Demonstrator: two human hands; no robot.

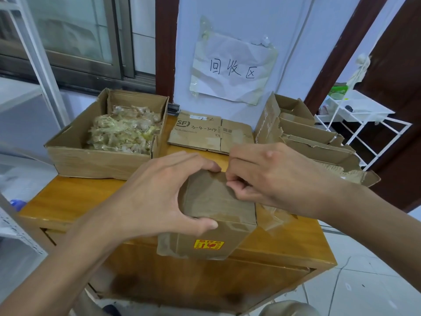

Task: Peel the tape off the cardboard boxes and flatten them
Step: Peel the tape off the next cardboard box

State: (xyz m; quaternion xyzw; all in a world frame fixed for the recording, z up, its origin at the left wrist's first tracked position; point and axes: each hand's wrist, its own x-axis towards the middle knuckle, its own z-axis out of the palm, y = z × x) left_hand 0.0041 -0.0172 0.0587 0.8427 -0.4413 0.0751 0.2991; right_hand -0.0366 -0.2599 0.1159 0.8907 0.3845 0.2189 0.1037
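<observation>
A small brown cardboard box [216, 208] with a yellow and red sticker on its front stands at the near edge of the wooden table [68, 197]. My left hand [155, 195] grips its top left side, thumb on the near edge and fingers over the far edge. At the box's top right edge, my right hand [271, 176] pinches clear tape with thumb and fingers. A loose strip of clear tape [273, 216] hangs off the box's right side under my right wrist.
An open box full of crumpled peeled tape [123, 131] sits at the back left. A flattened box [205, 133] lies at the back middle. Torn open boxes [303, 135] stand at the back right. A paper sign [232, 69] is taped to the wall. A white rack [357, 117] stands right.
</observation>
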